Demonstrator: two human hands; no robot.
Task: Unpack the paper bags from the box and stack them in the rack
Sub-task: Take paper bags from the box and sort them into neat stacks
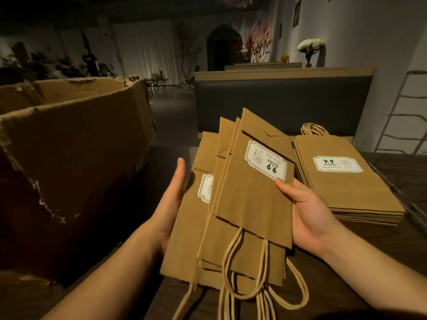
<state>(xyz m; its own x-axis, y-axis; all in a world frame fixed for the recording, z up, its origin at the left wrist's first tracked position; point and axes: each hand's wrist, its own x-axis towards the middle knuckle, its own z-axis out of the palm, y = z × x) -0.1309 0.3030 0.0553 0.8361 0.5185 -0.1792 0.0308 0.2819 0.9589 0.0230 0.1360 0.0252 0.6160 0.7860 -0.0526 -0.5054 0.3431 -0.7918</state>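
Dim and cluttered, the room behind runs back to pale curtains (pixel 147 49) and a dark arched doorway (pixel 223 46), with a vase of white flowers (pixel 310 46) on a ledge at the far right. Closer in, I see a dark wooden table (pixel 392 262) carrying most of what matters.

I have a fanned bundle of paper bags (pixel 242 204) held up between both hands over the near part of the table. They are flat, brown, with twisted paper handles (pixel 245 273) hanging off the near end toward me. On the top bag a white label (pixel 265 160) reads upside down as 9.9. My left hand (pixel 172 199) lies along the left edge of the bundle, fingers straight and together, pressing the side; whether the thumb hooks underneath I cannot tell. My right hand (pixel 305 211) grips the right edge, thumb (pixel 285 185) on top just beside the label, fingers hidden beneath the paper.

Just to the right of the bundle, a neat stack of bags (pixel 342 181) lies flat toward the table's right edge, label up, a coil of handles showing at its far end. A torn cardboard box (pixel 69 139) stands open at the left, beside the table's left edge. A grey wire rack (pixel 404 116) leans at the wall past the far right corner. A dark padded seat back (pixel 277 102) closes off the far edge.
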